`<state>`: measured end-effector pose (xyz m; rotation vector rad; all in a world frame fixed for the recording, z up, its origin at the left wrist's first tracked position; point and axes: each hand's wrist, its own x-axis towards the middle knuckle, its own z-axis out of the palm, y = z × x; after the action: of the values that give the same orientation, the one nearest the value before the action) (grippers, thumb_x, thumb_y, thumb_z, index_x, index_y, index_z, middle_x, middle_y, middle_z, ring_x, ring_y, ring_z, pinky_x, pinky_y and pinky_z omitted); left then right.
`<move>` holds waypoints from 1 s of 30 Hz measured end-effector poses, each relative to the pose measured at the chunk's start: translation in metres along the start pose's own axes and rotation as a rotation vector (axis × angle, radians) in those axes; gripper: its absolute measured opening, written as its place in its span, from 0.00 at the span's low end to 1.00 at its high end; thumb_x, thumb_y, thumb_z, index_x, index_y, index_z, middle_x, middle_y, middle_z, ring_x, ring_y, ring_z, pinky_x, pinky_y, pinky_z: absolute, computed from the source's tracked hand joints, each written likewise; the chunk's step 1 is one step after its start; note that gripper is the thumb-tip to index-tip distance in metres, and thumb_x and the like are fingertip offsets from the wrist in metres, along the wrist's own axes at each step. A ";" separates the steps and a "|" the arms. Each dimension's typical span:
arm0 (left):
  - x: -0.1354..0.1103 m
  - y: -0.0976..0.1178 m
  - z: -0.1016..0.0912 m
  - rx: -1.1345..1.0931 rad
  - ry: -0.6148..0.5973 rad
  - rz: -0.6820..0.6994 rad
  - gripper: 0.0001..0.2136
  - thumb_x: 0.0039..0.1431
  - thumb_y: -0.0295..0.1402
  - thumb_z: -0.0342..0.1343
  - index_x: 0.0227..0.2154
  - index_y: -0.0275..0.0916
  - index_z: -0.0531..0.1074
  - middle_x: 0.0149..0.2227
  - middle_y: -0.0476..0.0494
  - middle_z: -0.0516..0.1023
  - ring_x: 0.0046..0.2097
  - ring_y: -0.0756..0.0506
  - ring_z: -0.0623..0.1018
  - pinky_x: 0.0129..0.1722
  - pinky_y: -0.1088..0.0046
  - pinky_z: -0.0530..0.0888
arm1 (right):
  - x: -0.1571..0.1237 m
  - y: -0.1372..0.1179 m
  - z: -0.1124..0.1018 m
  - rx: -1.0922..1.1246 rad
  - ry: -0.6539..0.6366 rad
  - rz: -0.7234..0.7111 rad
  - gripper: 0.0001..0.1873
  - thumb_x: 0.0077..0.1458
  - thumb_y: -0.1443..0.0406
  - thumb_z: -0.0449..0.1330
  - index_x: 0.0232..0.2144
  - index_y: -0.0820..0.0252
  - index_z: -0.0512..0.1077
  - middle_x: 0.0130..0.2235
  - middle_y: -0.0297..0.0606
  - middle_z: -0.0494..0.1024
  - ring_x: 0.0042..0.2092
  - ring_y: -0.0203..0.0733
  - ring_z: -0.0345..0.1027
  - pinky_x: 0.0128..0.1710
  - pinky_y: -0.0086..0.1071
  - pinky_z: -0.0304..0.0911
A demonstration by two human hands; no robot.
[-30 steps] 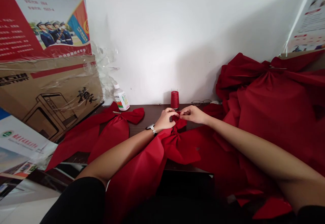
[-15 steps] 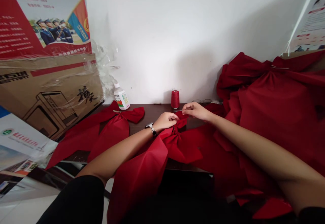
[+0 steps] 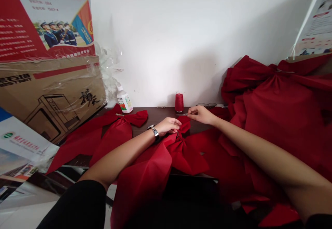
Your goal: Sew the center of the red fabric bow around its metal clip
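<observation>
My left hand (image 3: 168, 126) pinches the gathered centre of a red cloth bow (image 3: 181, 151), which lies on the dark wooden table (image 3: 155, 114). A silver wristwatch (image 3: 154, 133) sits on that wrist. My right hand (image 3: 201, 115) is just behind the bow's upper fold (image 3: 184, 123), its fingertips shut on a thin steel needle (image 3: 182, 114) that points left. Any thread on the needle is too fine to see. A red thread cone (image 3: 178, 102) with pins in its top stands just beyond the needle.
Another red bow (image 3: 114, 128) lies on the table to the left, with a heap of red bows (image 3: 275, 101) to the right. Along the wall stand a white bottle (image 3: 124, 101) and folded glasses (image 3: 207, 104). A taped cardboard box (image 3: 52, 97) and posters lean at the left.
My right hand has drawn away from the bow's centre to the right, with the needle now showing between its fingertips. My left hand stays on the centre, shifted slightly nearer me.
</observation>
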<state>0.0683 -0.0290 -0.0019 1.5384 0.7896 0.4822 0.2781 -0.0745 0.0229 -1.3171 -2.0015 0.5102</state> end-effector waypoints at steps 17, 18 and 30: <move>-0.005 0.006 0.003 0.365 -0.013 0.236 0.10 0.55 0.36 0.55 0.30 0.33 0.75 0.23 0.48 0.73 0.23 0.54 0.69 0.25 0.78 0.65 | -0.009 -0.003 0.045 -0.634 -0.154 -0.045 0.13 0.58 0.66 0.50 0.40 0.60 0.73 0.38 0.46 0.80 0.37 0.46 0.73 0.31 0.29 0.53; -0.006 0.009 0.004 0.424 0.011 0.282 0.09 0.53 0.34 0.56 0.28 0.33 0.76 0.23 0.48 0.73 0.25 0.52 0.70 0.28 0.77 0.66 | -0.008 -0.003 0.045 -0.637 -0.155 -0.045 0.14 0.58 0.66 0.50 0.41 0.60 0.73 0.38 0.47 0.80 0.38 0.47 0.74 0.31 0.29 0.54; -0.001 0.014 0.010 0.523 0.051 0.421 0.07 0.51 0.32 0.58 0.28 0.33 0.77 0.35 0.40 0.80 0.35 0.48 0.77 0.38 0.74 0.71 | -0.003 0.018 0.047 -0.352 -0.068 -0.057 0.10 0.54 0.71 0.53 0.35 0.64 0.74 0.35 0.41 0.79 0.35 0.38 0.71 0.33 0.26 0.57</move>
<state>0.0773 -0.0364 0.0103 2.2071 0.6573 0.6570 0.2566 -0.0683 -0.0227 -1.4578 -2.2520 0.1813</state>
